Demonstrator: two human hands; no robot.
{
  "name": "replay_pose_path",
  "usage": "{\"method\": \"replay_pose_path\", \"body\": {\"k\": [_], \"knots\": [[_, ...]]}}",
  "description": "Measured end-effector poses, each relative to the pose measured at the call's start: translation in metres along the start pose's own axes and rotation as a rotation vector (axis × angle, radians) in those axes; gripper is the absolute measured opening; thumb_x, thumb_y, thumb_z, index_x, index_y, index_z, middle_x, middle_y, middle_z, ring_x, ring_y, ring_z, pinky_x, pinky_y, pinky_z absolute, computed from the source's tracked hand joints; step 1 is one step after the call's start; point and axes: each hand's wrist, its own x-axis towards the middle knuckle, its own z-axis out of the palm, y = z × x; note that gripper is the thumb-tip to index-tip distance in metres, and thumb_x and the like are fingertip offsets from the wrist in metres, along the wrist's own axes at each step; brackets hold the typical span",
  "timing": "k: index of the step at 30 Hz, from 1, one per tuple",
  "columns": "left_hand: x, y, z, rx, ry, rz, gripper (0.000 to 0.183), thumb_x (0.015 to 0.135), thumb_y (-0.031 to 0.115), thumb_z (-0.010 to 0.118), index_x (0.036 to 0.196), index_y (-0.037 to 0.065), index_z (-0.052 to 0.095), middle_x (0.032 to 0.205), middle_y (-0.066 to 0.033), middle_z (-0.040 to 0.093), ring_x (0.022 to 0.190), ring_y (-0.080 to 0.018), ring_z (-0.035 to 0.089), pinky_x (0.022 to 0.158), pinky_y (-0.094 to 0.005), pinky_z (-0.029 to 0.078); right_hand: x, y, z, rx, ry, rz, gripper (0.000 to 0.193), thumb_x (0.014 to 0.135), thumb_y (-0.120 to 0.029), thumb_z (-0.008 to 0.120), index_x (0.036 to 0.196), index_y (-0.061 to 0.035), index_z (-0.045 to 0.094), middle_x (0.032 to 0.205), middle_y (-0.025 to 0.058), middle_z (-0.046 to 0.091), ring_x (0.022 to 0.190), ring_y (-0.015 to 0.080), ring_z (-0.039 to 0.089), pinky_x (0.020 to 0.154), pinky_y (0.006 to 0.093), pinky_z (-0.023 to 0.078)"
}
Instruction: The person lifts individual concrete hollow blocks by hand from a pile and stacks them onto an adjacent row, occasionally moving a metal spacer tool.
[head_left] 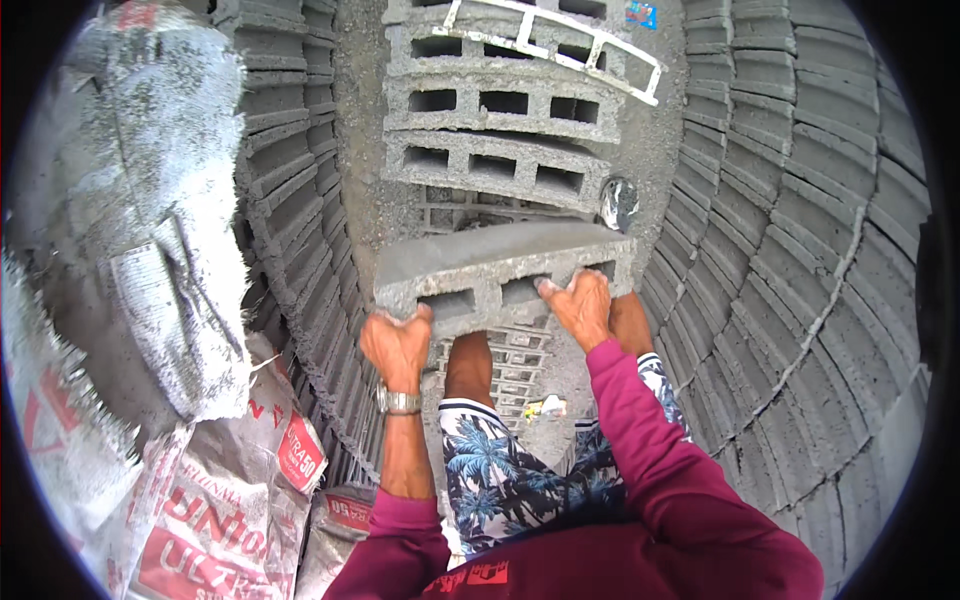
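Note:
A grey hollow concrete block (pixel 500 255) is held up in front of my legs, tilted so its three-holed face is toward me. My left hand (pixel 397 345) grips its left end, the thumb near the left hole. On the right side my right hand (pixel 582 308) is closed on the block, fingers curled at the right-hand hole. Beyond it, several similar concrete blocks (pixel 497 165) lie in a row on the ground, holes facing me. A pale ladder-shaped frame (pixel 590 62) rests across the farthest blocks.
Tall stacks of concrete blocks wall both sides, a left stack (pixel 280 170) and a right stack (pixel 790 230). Whitish, worn sacks (pixel 150 200) and printed cement bags (pixel 225 510) lie at left. More ladder-shaped frames (pixel 515 365) are between my legs, near a crumpled wrapper (pixel 545 408).

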Motion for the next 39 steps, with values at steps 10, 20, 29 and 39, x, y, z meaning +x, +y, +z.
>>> {"method": "replay_pose_path", "body": {"k": [10, 20, 29, 39], "knots": [[-0.201, 0.048, -0.239, -0.587, 0.052, -0.018, 0.031, 0.068, 0.013, 0.073, 0.084, -0.013, 0.064, 0.077, -0.0157, 0.069, 0.067, -0.0209, 0.06, 0.066, -0.0409, 0.05, -0.191, -0.081, -0.271, -0.084, 0.103, -0.392, 0.047, 0.069, -0.04, 0.076, 0.069, 0.0064, 0.068, 0.066, 0.0263, 0.064, 0.072, 0.0405, 0.063, 0.087, 0.0446, 0.045], [-0.351, 0.215, -0.357, -0.776, -0.031, 0.582, 0.047, 0.087, 0.026, 0.073, 0.063, -0.003, 0.046, 0.063, -0.0019, 0.047, 0.059, -0.0128, 0.036, 0.051, -0.0365, 0.028, -0.323, -0.055, -0.577, -0.279, 0.684, -0.534, 0.043, 0.066, -0.038, 0.075, 0.064, 0.0029, 0.063, 0.062, 0.0223, 0.061, 0.071, 0.0399, 0.063, 0.083, 0.0444, 0.047], [-0.441, 0.397, -0.338, -0.7, -0.339, 0.977, 0.051, 0.089, 0.035, 0.073, 0.066, -0.008, 0.057, 0.055, -0.0036, 0.049, 0.055, -0.0082, 0.04, 0.045, -0.0341, 0.032, -0.341, 0.095, -0.733, -0.145, 0.864, -0.165, 0.051, 0.058, -0.034, 0.075, 0.052, 0.0073, 0.047, 0.049, 0.0239, 0.044, 0.048, 0.0388, 0.05, 0.052, 0.0483, 0.041], [-0.498, 0.464, -0.261, -0.437, -0.364, 1.181, 0.068, 0.085, 0.046, 0.076, 0.05, -0.002, 0.043, 0.044, -0.0077, 0.036, 0.048, -0.0108, 0.032, 0.041, -0.0413, 0.025, -0.303, 0.232, -0.747, 0.001, 0.84, 0.034, 0.048, 0.06, -0.039, 0.079, 0.062, 0.0058, 0.06, 0.064, 0.0258, 0.061, 0.066, 0.0406, 0.064, 0.063, 0.0479, 0.05]]}}
